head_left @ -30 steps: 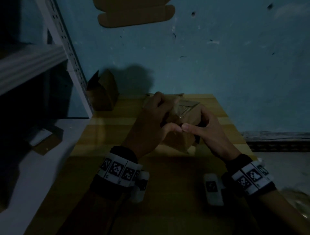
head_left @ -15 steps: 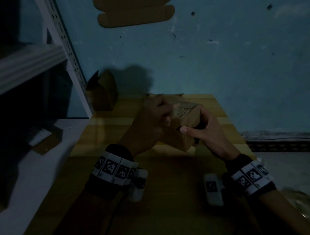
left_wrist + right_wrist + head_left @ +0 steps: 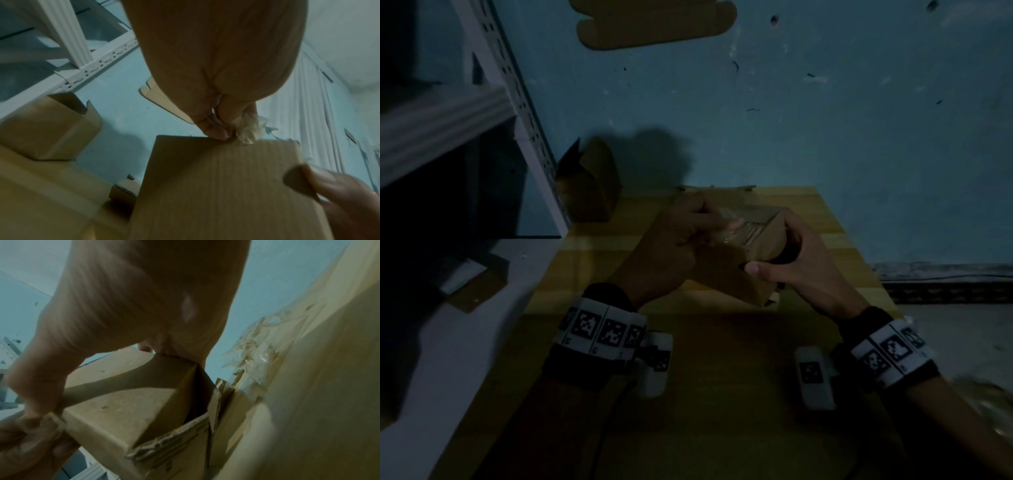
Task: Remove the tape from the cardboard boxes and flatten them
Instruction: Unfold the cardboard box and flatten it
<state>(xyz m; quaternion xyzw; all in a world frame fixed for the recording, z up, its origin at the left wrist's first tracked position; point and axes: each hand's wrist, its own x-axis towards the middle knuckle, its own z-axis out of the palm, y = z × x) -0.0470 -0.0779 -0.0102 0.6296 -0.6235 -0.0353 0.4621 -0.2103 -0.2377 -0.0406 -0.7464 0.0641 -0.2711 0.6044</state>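
Observation:
A small brown cardboard box [image 3: 726, 274] stands tilted on the wooden table [image 3: 722, 394]. My right hand [image 3: 770, 245] grips its right end, with the thumb [image 3: 339, 186] lying on the near face. My left hand [image 3: 722, 228] is on top of the box and pinches a crumpled strip of clear tape [image 3: 248, 129] at the upper edge. In the right wrist view the box [image 3: 133, 410] shows a torn, open corner, and more clear tape [image 3: 257, 353] clings to cardboard at the right.
An open cardboard box [image 3: 589, 185] stands at the table's back left beside a white metal shelf rack [image 3: 517, 102]. A flattened cardboard piece [image 3: 654, 24] lies beyond on the blue floor. A small box [image 3: 472, 281] sits on the white surface at the left.
My left hand has slid up and leftward over the box top, drawing the tape with it. My right hand keeps its grip and the box has tipped slightly.

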